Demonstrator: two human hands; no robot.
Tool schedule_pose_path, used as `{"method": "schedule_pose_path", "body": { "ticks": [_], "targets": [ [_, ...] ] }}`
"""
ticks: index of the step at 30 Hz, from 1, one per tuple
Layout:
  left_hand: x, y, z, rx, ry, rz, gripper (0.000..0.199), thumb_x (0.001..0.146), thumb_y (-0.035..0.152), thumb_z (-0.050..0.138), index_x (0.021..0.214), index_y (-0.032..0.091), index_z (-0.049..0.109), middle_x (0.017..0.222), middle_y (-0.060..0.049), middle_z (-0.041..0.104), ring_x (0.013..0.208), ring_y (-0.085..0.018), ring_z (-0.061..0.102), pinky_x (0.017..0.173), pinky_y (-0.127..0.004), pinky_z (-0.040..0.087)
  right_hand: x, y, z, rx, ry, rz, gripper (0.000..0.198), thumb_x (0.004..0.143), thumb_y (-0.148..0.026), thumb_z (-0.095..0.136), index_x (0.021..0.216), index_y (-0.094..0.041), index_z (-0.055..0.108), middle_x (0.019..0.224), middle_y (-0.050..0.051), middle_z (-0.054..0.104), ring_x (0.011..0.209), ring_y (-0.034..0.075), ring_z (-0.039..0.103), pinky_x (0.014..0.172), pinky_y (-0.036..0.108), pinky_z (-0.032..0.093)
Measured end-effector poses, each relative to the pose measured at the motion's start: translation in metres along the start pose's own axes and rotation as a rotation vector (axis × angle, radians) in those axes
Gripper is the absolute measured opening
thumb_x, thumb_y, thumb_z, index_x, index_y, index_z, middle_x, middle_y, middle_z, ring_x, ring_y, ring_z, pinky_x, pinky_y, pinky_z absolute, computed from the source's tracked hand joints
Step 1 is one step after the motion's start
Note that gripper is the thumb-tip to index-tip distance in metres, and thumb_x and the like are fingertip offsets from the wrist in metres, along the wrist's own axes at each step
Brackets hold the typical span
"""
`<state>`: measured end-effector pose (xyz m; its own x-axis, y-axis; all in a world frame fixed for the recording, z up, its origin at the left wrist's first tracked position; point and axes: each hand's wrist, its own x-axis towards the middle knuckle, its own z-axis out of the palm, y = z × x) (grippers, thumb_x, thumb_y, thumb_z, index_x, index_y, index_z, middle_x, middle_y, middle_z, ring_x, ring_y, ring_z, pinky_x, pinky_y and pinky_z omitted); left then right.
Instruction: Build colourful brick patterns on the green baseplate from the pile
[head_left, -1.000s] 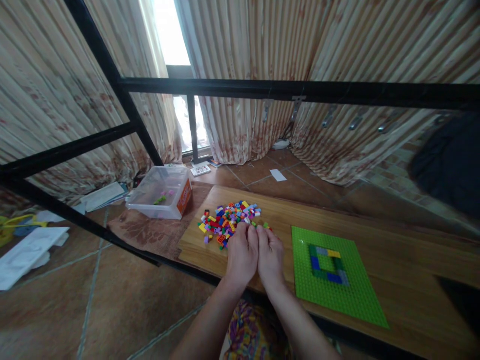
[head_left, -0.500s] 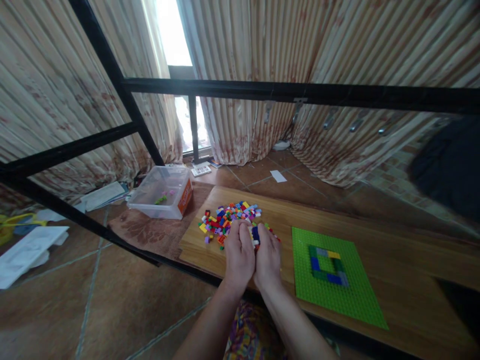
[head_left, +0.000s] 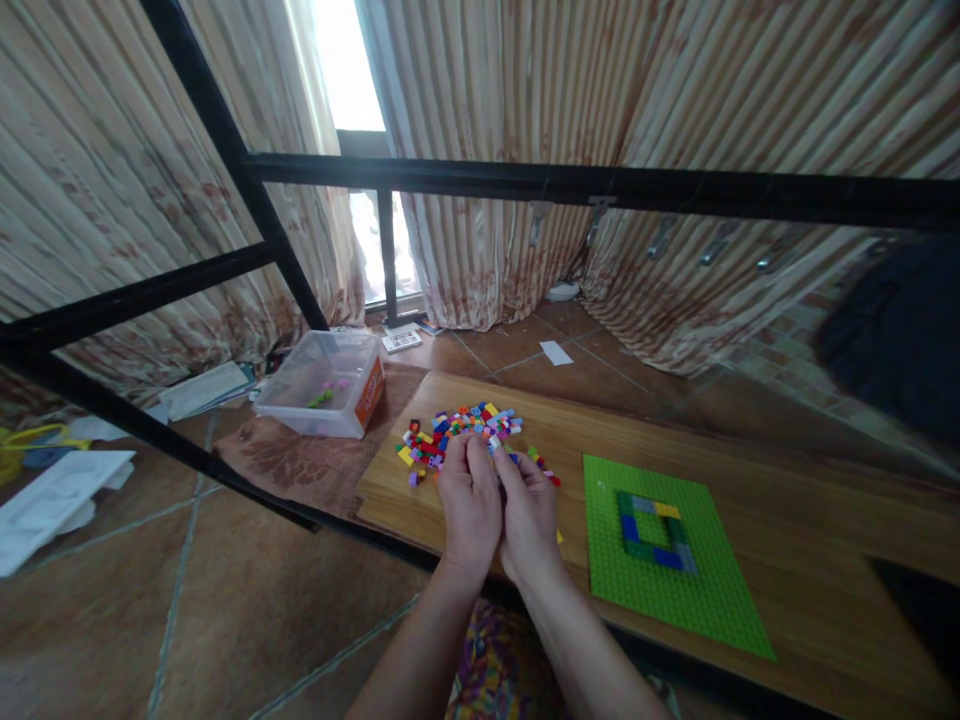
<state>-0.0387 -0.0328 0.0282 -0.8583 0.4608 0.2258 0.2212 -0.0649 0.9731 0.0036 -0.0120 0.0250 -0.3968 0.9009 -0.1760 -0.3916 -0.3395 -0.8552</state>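
My left hand (head_left: 471,500) and my right hand (head_left: 529,505) are side by side and touching, over the near edge of a heap of small coloured toy bricks (head_left: 427,450). Both have their fingers curled in. A whitish toy brick (head_left: 495,443) shows at the thumb tip of my right hand, between the two hands. Whatever lies inside my left hand's fingers is hidden. To the right, a green baseplate (head_left: 712,610) bears a square ring of bricks (head_left: 651,532) in green, blue, grey and yellow, with its middle open.
The heap and baseplate lie on a wooden board (head_left: 555,400). A clear plastic box (head_left: 322,385) with a few pink and green pieces stands on a brown mat (head_left: 300,470) at left. A black metal frame (head_left: 480,176) crosses above. White packaging (head_left: 60,505) lies on the tiled floor.
Both hands have drawn slightly left and their fingers have closed in more. The dark blue brick seen between them before is now mostly hidden, and a whitish brick shows at the tips.
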Motion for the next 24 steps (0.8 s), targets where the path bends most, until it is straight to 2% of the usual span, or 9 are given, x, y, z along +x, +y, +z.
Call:
{"method": "schedule_pose_path", "body": {
  "ticks": [4,8,11,14,16,18,20,22,24],
  "targets": [
    [-0.002,-0.005,-0.003,0.050,-0.024,-0.009,0.023,0.094,0.032,0.040,0.078,0.020,0.052,0.070,0.002,0.055,0.064,-0.012,0.050,0.061,-0.022,0.039,0.002,0.011,-0.004,-0.013,0.035,-0.011,0.023,0.070,-0.040,0.071,0.074,-0.019,0.064,0.070,-0.003,0.064,0.066,0.012,0.056,0.062,0.024,0.043],
    [-0.008,-0.011,-0.004,0.073,-0.032,-0.026,0.023,0.093,0.033,0.040,0.082,0.020,0.056,0.072,0.001,0.057,0.065,-0.012,0.052,0.062,-0.022,0.040,-0.004,0.017,-0.007,0.029,0.027,0.039,0.029,0.070,-0.041,0.071,0.088,-0.019,0.067,0.080,0.000,0.068,0.071,0.014,0.060,0.065,0.025,0.045],
    [-0.006,-0.016,-0.007,0.060,-0.032,-0.038,0.023,0.092,0.032,0.041,0.080,0.019,0.056,0.070,0.002,0.056,0.063,-0.011,0.051,0.060,-0.021,0.040,0.000,0.012,-0.015,-0.045,0.018,0.083,0.032,0.070,-0.046,0.069,0.089,-0.020,0.065,0.069,-0.003,0.064,0.055,0.010,0.053,0.050,0.021,0.039],
    [0.010,-0.022,-0.013,0.187,-0.070,-0.018,0.028,0.092,0.032,0.040,0.073,0.018,0.055,0.064,0.003,0.054,0.059,-0.011,0.048,0.057,-0.020,0.036,0.025,-0.003,-0.028,-0.376,0.016,0.058,0.031,0.076,-0.051,0.060,0.076,-0.020,0.059,0.054,-0.007,0.053,0.040,0.008,0.038,0.041,0.022,0.026],
    [0.027,-0.026,-0.016,0.382,-0.171,0.000,0.031,0.092,0.032,0.039,0.070,0.018,0.055,0.061,0.003,0.054,0.058,-0.011,0.050,0.056,-0.021,0.035,0.051,-0.014,-0.035,-0.772,0.010,-0.133,0.031,0.081,-0.047,0.054,0.070,-0.019,0.059,0.056,-0.003,0.057,0.048,0.011,0.047,0.048,0.023,0.033],
    [0.044,-0.028,-0.014,0.620,-0.296,0.034,0.030,0.091,0.031,0.040,0.071,0.018,0.058,0.063,0.000,0.058,0.061,-0.014,0.054,0.059,-0.023,0.037,0.076,-0.021,-0.038,-1.220,-0.051,-0.271,0.026,0.084,-0.039,0.053,0.073,-0.018,0.064,0.067,0.003,0.064,0.064,0.017,0.057,0.058,0.026,0.038],
    [0.057,-0.029,-0.007,0.833,-0.402,0.067,0.029,0.091,0.031,0.040,0.077,0.017,0.061,0.069,-0.005,0.064,0.067,-0.017,0.060,0.063,-0.026,0.040,0.093,-0.023,-0.036,-1.524,-0.178,-0.281,0.021,0.086,-0.030,0.051,0.085,-0.017,0.067,0.082,0.008,0.070,0.078,0.020,0.062,0.068,0.028,0.040],
    [0.064,-0.029,0.002,0.990,-0.489,0.112,0.032,0.091,0.032,0.038,0.083,0.015,0.064,0.076,-0.010,0.068,0.074,-0.021,0.064,0.067,-0.029,0.044,0.101,-0.019,-0.029,-1.707,-0.295,-0.262,0.022,0.087,-0.025,0.049,0.094,-0.016,0.067,0.094,0.012,0.071,0.089,0.023,0.064,0.074,0.029,0.041],
    [0.067,-0.030,0.011,1.091,-0.552,0.154,0.035,0.092,0.030,0.035,0.088,0.013,0.066,0.082,-0.014,0.069,0.079,-0.023,0.066,0.070,-0.031,0.046,0.102,-0.013,-0.023,-1.781,-0.361,-0.252,0.024,0.088,-0.020,0.046,0.100,-0.014,0.066,0.102,0.015,0.069,0.095,0.024,0.063,0.078,0.029,0.041]
  ]
}}
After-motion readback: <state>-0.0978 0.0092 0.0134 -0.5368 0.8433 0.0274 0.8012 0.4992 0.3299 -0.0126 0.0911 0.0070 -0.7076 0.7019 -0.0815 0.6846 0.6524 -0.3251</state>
